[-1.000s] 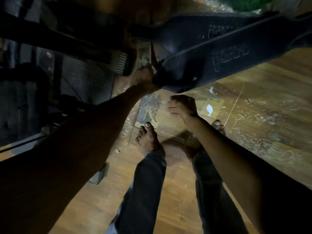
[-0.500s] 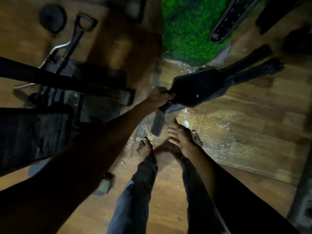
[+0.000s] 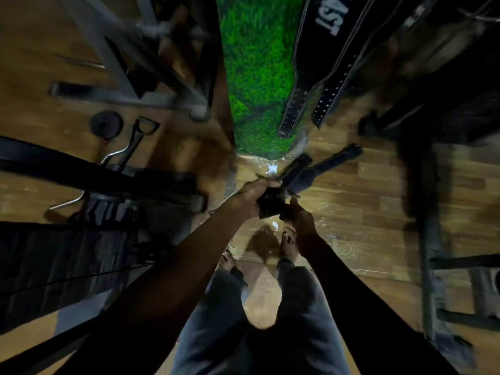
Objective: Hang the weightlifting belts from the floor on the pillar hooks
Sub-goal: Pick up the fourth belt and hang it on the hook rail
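Head view: left hand (image 3: 253, 194) clenches belt (image 3: 300, 180); right hand (image 3: 299, 216) pinches just below. Loose strap ends beyond could snag.

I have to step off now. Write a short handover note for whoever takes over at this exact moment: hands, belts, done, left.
Left hand: grips the black belt at its near end, held off the floor.
Right hand: on the same end from below, fingers curled at it.
Belt: its straps point away toward the base of the green pillar.
Done: two belts already hang on the pillar's right side; their hooks are out of frame.
Left: raise the held belt and hang it on a free hook. I cannot tell whether other belts remain on the floor.
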